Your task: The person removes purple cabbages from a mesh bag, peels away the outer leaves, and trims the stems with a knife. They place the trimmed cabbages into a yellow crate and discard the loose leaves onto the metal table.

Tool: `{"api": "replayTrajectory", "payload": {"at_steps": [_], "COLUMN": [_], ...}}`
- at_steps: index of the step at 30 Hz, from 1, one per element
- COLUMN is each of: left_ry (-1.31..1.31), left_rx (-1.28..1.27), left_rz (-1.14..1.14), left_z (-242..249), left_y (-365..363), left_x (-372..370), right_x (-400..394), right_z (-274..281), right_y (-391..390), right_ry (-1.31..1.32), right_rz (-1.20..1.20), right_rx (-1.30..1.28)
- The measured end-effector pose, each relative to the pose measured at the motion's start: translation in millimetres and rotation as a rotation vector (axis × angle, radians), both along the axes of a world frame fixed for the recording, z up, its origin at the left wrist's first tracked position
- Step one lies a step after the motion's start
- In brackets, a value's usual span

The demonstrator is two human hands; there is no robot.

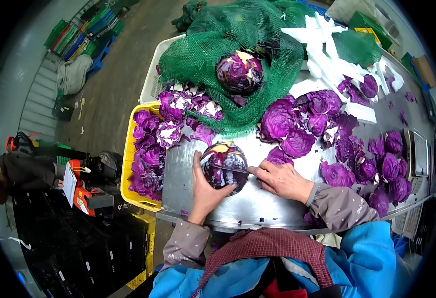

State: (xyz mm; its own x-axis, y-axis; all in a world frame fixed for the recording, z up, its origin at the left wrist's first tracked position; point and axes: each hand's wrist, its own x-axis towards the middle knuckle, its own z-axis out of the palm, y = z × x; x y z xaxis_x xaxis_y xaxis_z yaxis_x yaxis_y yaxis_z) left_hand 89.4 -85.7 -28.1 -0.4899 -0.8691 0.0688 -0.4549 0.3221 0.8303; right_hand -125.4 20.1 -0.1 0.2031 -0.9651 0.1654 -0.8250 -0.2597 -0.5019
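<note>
A whole red cabbage (224, 161) rests on the steel table near its front edge, with a yellowish patch of cut leaf on top. My left hand (207, 192) is wrapped around its left and near side, thumb along the front. In my right hand (283, 179) is a knife (234, 170), its thin blade lying across the cabbage. The handle is hidden by my fingers. Just beyond my right hand lie loose purple leaves (297, 143). Farther back, another cabbage (239, 72) sits on green netting (198, 54).
A yellow crate (126, 174) holding trimmed cabbages stands left of the steel table (188, 186). Behind it is a white crate (151, 82). White wrapping strips (319, 54) and several cabbages (394, 166) lie on the right. At far left, another person (27, 171) is near a red scale (81, 198).
</note>
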Motion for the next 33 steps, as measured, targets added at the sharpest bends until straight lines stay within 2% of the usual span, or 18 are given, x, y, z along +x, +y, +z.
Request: {"api": "replayTrajectory", "payload": {"at_steps": [3,8,18,21,22,24,25,26,28,29,30,32,33], "left_ry": [0.011,-0.180,-0.217,-0.278,-0.311,-0.387,-0.502,-0.522,-0.501,-0.445,-0.328,-0.140,-0.104], "left_rx": [0.035,-0.090,-0.100,-0.076,-0.049,-0.184,-0.420,-0.528,-0.664,-0.625,-0.561,-0.312,-0.240], "left_rz": [-0.029,-0.075,-0.092,-0.046,-0.025,-0.045,-0.125,-0.209,-0.309,-0.369,-0.356,-0.228,-0.170], "left_z": [4,5,1,1,8,12,7,7,-5,-11,-15,-20,-21], "left_y": [-7,-18,-27,-31,-28,-2,19,38,67,67,56,37,28], "left_x": [-12,-28,-47,-57,-64,-84,-87,-89,-82,-67,-48,-7,12], "right_x": [-5,-18,-25,-25,-27,-31,-44,-49,-52,-59,-64,-77,-77], "right_z": [2,-15,-52,-52,-60,-82,-100,-105,-121,-123,-123,-96,-81], "right_y": [-9,-22,-46,-53,-54,-48,-41,-38,-33,-32,-28,-45,-53], "right_ry": [0.175,0.404,0.528,0.656,0.691,0.760,0.770,0.926,0.786,0.813,0.680,0.189,0.065], "right_rz": [-0.003,-0.070,-0.158,-0.211,-0.204,-0.332,-0.281,-0.121,-0.221,-0.209,-0.251,-0.267,-0.254], "right_rx": [-0.009,-0.023,-0.078,-0.150,-0.283,-0.088,-0.113,-0.031,-0.148,0.040,0.019,0.402,0.519]}}
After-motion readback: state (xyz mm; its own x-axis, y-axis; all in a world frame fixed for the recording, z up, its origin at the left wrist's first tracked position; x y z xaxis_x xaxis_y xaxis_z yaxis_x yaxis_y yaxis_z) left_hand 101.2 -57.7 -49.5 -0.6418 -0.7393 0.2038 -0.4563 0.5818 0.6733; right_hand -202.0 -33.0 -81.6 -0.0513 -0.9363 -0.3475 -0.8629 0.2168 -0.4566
